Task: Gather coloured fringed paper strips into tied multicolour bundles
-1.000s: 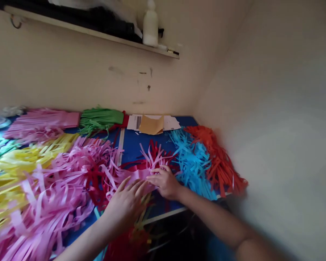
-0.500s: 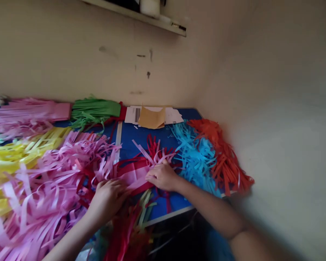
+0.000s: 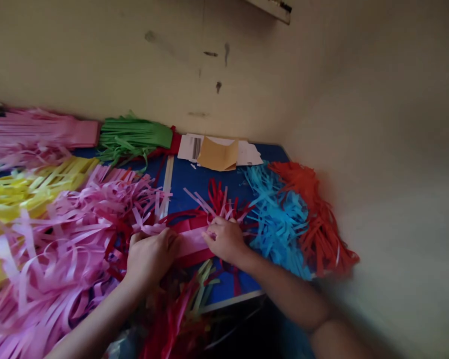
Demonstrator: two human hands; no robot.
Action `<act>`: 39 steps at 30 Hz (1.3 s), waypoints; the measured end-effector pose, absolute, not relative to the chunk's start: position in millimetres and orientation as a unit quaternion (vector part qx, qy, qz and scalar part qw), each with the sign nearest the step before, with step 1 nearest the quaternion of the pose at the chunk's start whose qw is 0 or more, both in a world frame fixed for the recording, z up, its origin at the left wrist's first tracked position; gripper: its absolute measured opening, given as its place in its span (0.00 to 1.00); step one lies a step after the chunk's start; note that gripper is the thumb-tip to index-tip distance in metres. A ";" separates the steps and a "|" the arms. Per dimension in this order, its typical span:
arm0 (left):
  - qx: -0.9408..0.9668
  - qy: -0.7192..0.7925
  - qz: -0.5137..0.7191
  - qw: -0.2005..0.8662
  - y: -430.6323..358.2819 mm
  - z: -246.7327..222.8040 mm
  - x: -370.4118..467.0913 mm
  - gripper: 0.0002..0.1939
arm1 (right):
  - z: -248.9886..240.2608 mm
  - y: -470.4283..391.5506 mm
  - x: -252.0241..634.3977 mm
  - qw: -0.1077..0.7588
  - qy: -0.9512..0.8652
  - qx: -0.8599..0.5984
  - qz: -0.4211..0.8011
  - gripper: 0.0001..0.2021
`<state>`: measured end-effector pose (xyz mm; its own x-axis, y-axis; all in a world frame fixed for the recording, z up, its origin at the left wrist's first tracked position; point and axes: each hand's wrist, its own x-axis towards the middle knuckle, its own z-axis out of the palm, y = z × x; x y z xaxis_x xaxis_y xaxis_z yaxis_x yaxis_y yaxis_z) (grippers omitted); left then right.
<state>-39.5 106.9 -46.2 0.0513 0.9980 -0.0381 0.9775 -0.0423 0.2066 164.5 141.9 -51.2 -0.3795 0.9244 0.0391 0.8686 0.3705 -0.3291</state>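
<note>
A pink fringed paper strip (image 3: pixel 190 241) lies on top of a wider red fringed paper (image 3: pixel 195 258) on the blue table (image 3: pixel 187 187). My left hand (image 3: pixel 149 260) is closed on the left end of the pink strip, its fingers bent down. Pressed to the other end is my right hand (image 3: pixel 227 240), with curled fingers gripping the pink paper. Thin pink and red fringes (image 3: pixel 219 197) stick out beyond the right hand. Both palms hide the parts of the paper beneath them.
A large heap of pink fringe (image 3: pixel 60 244) lies left, beside yellow fringe (image 3: pixel 33 189). Green fringe (image 3: pixel 138 133) and white cards with brown paper (image 3: pixel 219 153) lie at the back. Blue fringe (image 3: pixel 280 219) and orange fringe (image 3: pixel 322 219) line the right side by the wall.
The view has tilted down and shifted slightly left. My left hand's fingers have drawn in and bent more on the pink strip, which now lies flatter and narrower over the red paper.
</note>
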 end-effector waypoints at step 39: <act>0.848 0.526 0.063 -0.037 90.5 -26.0 -24.4 0.10 | -31.9 161.1 186.8 0.073 -0.929 -0.324 0.165 0.14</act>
